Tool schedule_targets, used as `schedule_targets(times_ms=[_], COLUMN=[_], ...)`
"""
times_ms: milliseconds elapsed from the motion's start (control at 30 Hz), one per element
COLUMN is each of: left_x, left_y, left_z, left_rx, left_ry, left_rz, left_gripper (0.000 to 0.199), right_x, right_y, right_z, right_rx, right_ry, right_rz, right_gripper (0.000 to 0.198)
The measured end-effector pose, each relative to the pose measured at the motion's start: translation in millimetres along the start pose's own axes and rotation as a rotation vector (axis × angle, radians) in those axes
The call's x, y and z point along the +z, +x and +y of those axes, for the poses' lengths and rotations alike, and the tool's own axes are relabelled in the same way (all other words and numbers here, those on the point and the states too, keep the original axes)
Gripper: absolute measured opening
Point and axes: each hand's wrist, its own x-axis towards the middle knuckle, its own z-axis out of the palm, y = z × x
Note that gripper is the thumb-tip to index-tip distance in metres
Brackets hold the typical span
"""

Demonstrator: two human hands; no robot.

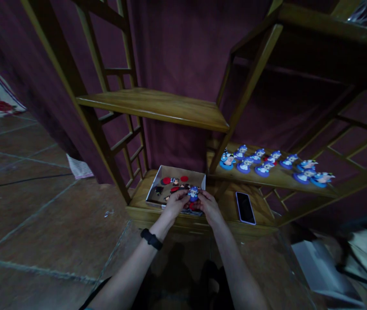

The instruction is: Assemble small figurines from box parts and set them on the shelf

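Indoors, a display area; shop or home, cannot tell. Evidence: open wooden shelving (154,105) from 11 round to 3 o'clock, small figurines (263,168) standing in rows at 3, purple curtain (173,51) hung behind at 12, large-tiled floor (57,249) at 8.

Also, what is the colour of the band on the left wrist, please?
The band is black; it shows best in the head view.
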Motion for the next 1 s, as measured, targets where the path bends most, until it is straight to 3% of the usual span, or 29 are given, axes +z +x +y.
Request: schedule_targets(times_ms=[133, 333, 467, 767, 1000], left_x=[1, -1, 1, 5, 4], left_y=[2, -3, -10, -25, -28], left_z=[-5, -2, 2, 10, 10], left_rx=[0.192, 0.409, 0.564, 0.618, 0.687], left_ry=[0.183, 0.706, 0.933, 1.291, 1.395], left_rz=[-0.058, 0.018, 0.029, -0.026, -0.05], left_gripper=[0.035, 0.038, 0.039, 0.047, 0.047], right_x=[1, -2, -6, -5, -3], right_y=[-1, -1, 1, 0, -3], right_z=[-1, 4, 7, 10, 11], right_rx=[-0.023, -0.042, -0.068, -0.093, -0.107], right_ry=[0.017, -0.013, -0.064, -0.125, -0.142], right_rz=[-0.019, -0.043, -0.053, -0.028, -0.038], right_gripper=[0.03, 0.03, 0.032, 0.043, 0.045])
